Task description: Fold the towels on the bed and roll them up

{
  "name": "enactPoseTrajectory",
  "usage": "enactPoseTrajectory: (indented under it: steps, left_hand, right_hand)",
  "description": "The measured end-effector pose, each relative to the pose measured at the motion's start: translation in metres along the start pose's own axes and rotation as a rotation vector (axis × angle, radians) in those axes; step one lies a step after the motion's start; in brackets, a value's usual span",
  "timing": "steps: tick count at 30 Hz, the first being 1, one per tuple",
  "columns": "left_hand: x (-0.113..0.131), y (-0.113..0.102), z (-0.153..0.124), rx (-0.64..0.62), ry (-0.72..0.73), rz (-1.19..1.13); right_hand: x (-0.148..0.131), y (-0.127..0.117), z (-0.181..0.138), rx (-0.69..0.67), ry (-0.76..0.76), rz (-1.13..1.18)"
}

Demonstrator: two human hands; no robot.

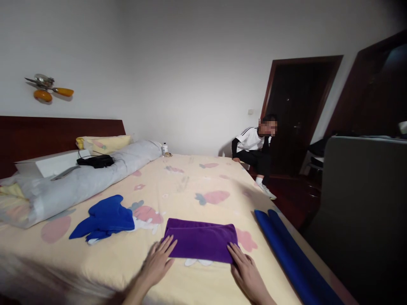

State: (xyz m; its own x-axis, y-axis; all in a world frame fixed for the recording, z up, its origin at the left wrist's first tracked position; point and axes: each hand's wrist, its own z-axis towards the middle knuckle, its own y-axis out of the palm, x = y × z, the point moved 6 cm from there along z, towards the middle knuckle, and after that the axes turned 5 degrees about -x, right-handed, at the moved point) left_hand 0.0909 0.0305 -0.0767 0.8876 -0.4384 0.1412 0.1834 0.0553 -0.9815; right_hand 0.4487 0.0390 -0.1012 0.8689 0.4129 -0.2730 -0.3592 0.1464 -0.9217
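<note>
Evenly, the fingers of the left hand (158, 259) lie flat and slightly spread over the left end of a folded, rectangular purple cloth (203, 242), its thumb apart from them on the near side; the fingers of the right hand (247, 272) rest close together on the cloth's right end, and neither hand seems to pinch anything. One hand at each end probably keeps the layers flat and stops the piece from sliding. The cloth lies on the near part of a bed with a cream, fruit-patterned sheet (182, 180), directly before the wearer. Its long axis runs from left to right, across the line of the forearms, with the right end a shade nearer; along the far edge, an under layer shows past the upper one. To the left lies a crumpled bright-blue cloth (106, 218), apart from the purple one, perhaps set aside to leave room. To the right, a long dark-blue padded piece (291, 254) runs along the bed's edge. Farther off, a pale grey roll of bedding (133, 159) lies toward the dark-red wooden headboard (60, 132), and another person (249, 142) sits at the far right corner.
</note>
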Motion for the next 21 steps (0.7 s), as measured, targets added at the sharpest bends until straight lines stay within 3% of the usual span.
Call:
enactPoseTrajectory:
  steps: [6,12,17,21]
  left_hand:
    - [-0.018,0.001,0.002,0.092,0.005,-0.011]
    - [-0.016,-0.025,0.006,0.163,0.022,-0.116]
    - [-0.030,-0.042,0.008,0.124,-0.147,-0.275]
    - [-0.037,-0.035,0.020,0.096,-0.269,-0.275]
  right_hand:
    - [0.008,-0.008,0.004,0.109,0.021,0.020]
    - [-0.002,-0.040,0.018,0.025,0.086,0.181]
    - [0.001,-0.052,0.023,-0.021,0.116,0.444]
    - [0.004,-0.039,0.029,0.038,0.136,0.245]
